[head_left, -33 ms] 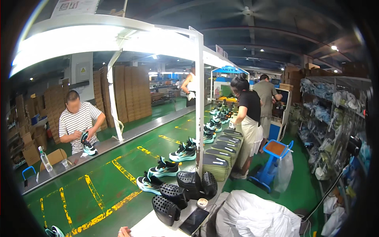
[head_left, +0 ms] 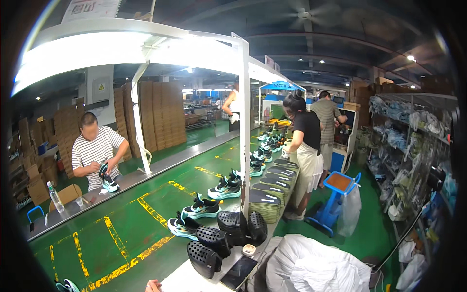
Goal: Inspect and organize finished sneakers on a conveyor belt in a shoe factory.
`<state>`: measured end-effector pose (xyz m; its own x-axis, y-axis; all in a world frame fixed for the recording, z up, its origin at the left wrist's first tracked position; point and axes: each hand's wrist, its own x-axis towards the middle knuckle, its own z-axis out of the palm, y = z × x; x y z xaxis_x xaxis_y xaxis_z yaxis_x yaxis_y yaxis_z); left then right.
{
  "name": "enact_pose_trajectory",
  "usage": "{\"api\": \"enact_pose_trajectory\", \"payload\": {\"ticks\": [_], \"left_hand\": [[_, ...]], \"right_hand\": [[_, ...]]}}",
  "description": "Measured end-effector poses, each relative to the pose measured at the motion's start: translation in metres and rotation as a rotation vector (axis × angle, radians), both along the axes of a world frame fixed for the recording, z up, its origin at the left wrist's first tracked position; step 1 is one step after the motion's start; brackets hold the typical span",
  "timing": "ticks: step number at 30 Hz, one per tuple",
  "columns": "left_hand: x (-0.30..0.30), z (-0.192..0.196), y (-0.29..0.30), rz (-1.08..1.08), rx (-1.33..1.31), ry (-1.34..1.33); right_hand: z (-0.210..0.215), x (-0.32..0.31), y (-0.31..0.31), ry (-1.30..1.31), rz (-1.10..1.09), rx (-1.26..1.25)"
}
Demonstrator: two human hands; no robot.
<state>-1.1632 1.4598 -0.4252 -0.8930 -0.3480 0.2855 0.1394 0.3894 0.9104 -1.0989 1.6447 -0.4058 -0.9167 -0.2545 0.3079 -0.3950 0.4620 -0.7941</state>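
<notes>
At the bottom edge, a few fingertips of one hand, seemingly my left hand (head_left: 153, 286), come into view beside a white work surface (head_left: 187, 277). Most of that hand is cut off, so its grip and anything in it stay hidden. My right hand is out of the picture. Nearest to the visible fingers are several black clogs with holes (head_left: 202, 260) and a dark phone (head_left: 239, 271) lying flat. A small round pale object (head_left: 248, 250) sits behind the phone. Past the clogs, a row of black and light-blue sneakers (head_left: 201, 209) runs along the line's edge.
A green line surface (head_left: 160, 246) with yellow marks stretches ahead. Stacked insoles (head_left: 265, 204) stand by a white post (head_left: 245, 121). White cloth (head_left: 321, 265) lies at right, before a blue trolley (head_left: 331, 204). Across the line, a co-worker in stripes (head_left: 97, 151) holds a sneaker.
</notes>
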Motion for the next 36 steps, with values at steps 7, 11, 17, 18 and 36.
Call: {"api": "enact_pose_trajectory", "payload": {"ticks": [7, 11, 17, 18, 36], "left_hand": [[0.0, 0.001, 0.006, 0.0, 0.004, 0.01], [0.009, 0.024, 0.015, 0.0, 0.157, -0.071], [0.007, 0.022, 0.017, 0.002, 0.105, -0.081], [0.005, 0.019, 0.016, -0.008, 0.109, -0.084], [0.01, 0.032, 0.022, -0.033, -0.087, -0.1]], "right_hand": [[0.006, 0.001, 0.005, -0.015, 0.004, 0.007], [0.012, 0.004, 0.005, -0.112, -0.013, -0.067], [0.013, 0.002, 0.009, -0.1, 0.012, -0.102], [0.018, 0.003, 0.011, -0.123, 0.01, -0.1], [0.009, -0.001, 0.015, -0.128, -0.008, -0.078]]}}
